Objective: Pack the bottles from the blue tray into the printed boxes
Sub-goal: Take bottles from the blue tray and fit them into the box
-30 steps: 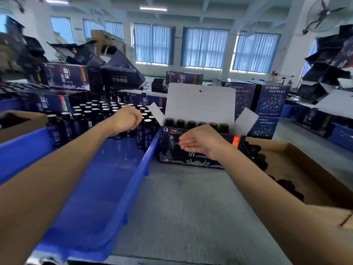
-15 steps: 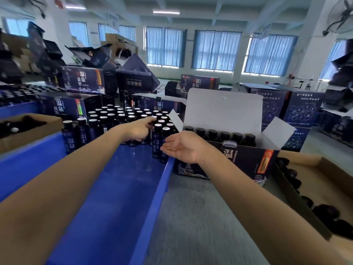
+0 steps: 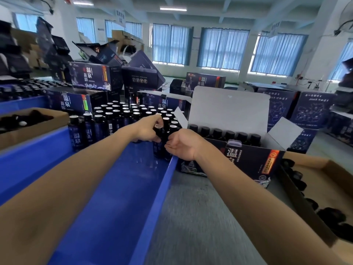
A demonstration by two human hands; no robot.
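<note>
Bottles (image 3: 122, 113) stand packed in a block at the far end of the blue tray (image 3: 158, 190), ahead and to the left of our left hand (image 3: 146, 129). That hand is clamped on the front bottle (image 3: 159, 131), fingers wrapped round its upper part. To pick it well, we judge we should lift straight up until its base clears the neighbours touching it, or they may topple.

Just right of it our right hand (image 3: 184, 145) lies palm up, fingers loosely curled and holding nothing, with the fingertips just beside the bottles in the tray's corner. It looks ready to take a hand-over. The tray's right wall runs beneath that hand, so the bottle must rise over this edge before going right.

Right of the right hand sits the open box (image 3: 248, 159), with one row of caps along its back wall and free room in front of them. Its side flap (image 3: 179, 117) leans toward the tray, near our path, and the tall lid (image 3: 229, 108) stands behind. Farther right lies a cardboard tray (image 3: 328, 175), well apart.
</note>
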